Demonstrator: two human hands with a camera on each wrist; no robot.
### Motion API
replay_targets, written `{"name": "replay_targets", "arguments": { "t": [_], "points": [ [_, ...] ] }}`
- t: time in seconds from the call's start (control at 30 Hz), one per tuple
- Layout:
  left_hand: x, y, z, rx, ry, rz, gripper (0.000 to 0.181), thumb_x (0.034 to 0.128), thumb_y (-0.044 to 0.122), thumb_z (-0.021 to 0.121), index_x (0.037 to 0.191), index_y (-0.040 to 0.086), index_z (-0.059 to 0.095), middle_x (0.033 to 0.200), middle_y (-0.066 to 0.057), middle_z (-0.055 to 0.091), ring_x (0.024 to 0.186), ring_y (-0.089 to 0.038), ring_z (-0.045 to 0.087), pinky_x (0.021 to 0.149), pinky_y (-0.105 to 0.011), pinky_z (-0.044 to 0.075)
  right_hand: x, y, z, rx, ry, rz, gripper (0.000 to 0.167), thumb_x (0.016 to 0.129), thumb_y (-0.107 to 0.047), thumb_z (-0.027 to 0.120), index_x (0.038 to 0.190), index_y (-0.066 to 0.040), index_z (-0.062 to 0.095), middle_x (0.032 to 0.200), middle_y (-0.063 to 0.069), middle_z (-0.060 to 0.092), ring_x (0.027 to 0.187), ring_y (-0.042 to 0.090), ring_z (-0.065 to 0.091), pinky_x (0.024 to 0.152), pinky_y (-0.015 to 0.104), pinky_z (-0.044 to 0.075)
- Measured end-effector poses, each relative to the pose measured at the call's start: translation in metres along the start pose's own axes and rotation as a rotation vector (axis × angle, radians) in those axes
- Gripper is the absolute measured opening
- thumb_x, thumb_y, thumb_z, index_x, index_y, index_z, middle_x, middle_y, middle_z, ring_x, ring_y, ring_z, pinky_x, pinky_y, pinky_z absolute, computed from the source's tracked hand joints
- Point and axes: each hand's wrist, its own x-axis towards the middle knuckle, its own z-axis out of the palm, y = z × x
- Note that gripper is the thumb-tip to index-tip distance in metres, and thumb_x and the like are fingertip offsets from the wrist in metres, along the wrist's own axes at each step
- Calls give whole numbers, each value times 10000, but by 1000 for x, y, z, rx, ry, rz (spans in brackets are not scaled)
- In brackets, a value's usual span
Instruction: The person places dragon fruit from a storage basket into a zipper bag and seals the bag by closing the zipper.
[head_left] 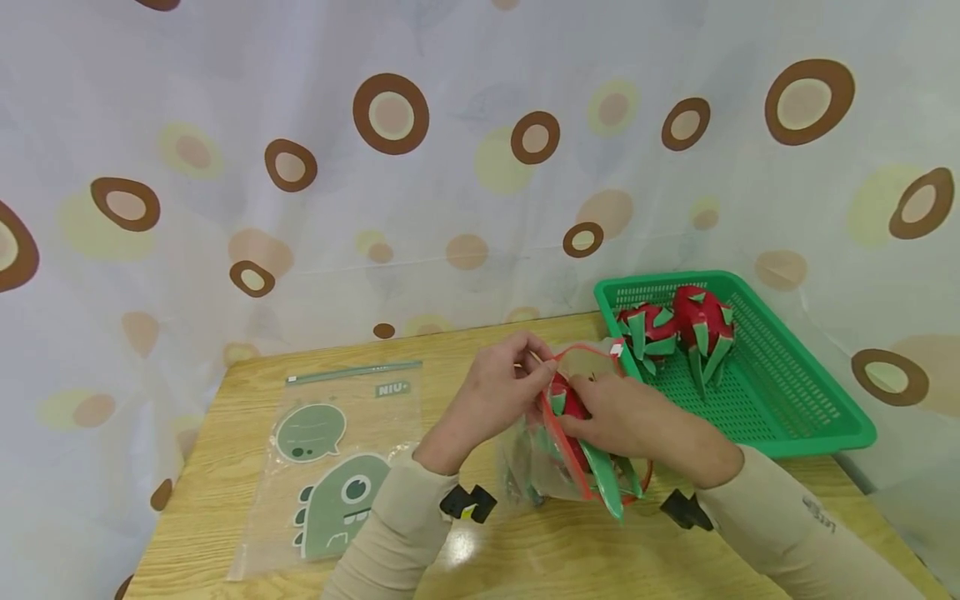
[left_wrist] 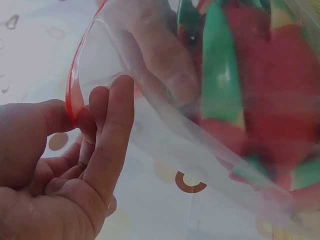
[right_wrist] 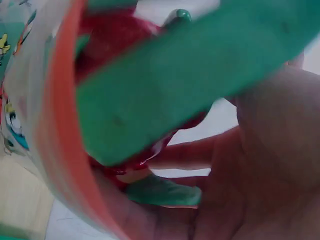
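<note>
A clear zip bag with a red-edged mouth (head_left: pixel 564 442) is spread between the two hands. My left hand (head_left: pixel 495 393) pinches its red rim (left_wrist: pixel 73 95) between thumb and fingers. Fingers curled round a toy dragon fruit (head_left: pixel 576 408), my right hand (head_left: pixel 626 417) holds it inside the bag's mouth. The fruit is red with long green leaf scales, one leaf (right_wrist: pixel 165 80) sticking out past the rim. Through the plastic in the left wrist view, red and green fruit surface (left_wrist: pixel 277 95) shows; whether it belongs to one fruit or more, I cannot tell.
At the right, a green plastic basket (head_left: pixel 813 358) holds two more dragon fruits (head_left: pixel 701 317). A flat clear zip bag (head_left: pixel 262 500) with a green dinosaur print lies on the wooden table (head_left: pixel 525 567) at the left. A dotted curtain (head_left: pixel 450 192) hangs behind the table.
</note>
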Motion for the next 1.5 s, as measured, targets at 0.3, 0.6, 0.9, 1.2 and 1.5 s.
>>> {"name": "replay_targets", "arguments": {
  "t": [0.3,0.6,0.9,1.2,1.5],
  "points": [
    [0,-1,0,-14,1,7,63,978,163,587,1003,125,631,760,-61,655,562,-128,658,547,-311,586,-1,8,5,32,89,-18,424,1053,-391,420,1323,-81,525,645,0,501,598,130,512,531,287,414],
    [-1,-3,-1,19,-23,-24,127,953,132,602,1079,118,601,827,-47,652,606,-127,648,595,-375,599,4,9,9,-60,298,-37,262,1050,-318,455,1079,-76,552,585,7,429,500,131,438,415,267,337],
    [-15,-1,-6,77,-152,-115,390,886,78,579,1247,165,458,802,-41,545,519,-236,616,521,-341,556,11,8,6,-128,295,-46,250,1054,-266,428,1084,-60,566,592,35,439,427,177,408,381,300,311],
    [-29,12,-5,250,-162,-113,541,911,116,560,1421,112,380,669,21,568,488,-138,608,487,-259,498,15,3,2,-128,318,108,428,1055,-354,390,1341,-87,561,519,57,452,405,219,433,350,322,345],
    [-22,17,-2,247,-83,-76,490,945,96,511,1430,86,436,597,26,541,483,-119,612,463,-228,432,27,0,14,-291,405,115,401,1031,-343,494,1285,-42,573,487,56,421,363,218,376,323,295,301]
  ]
}}
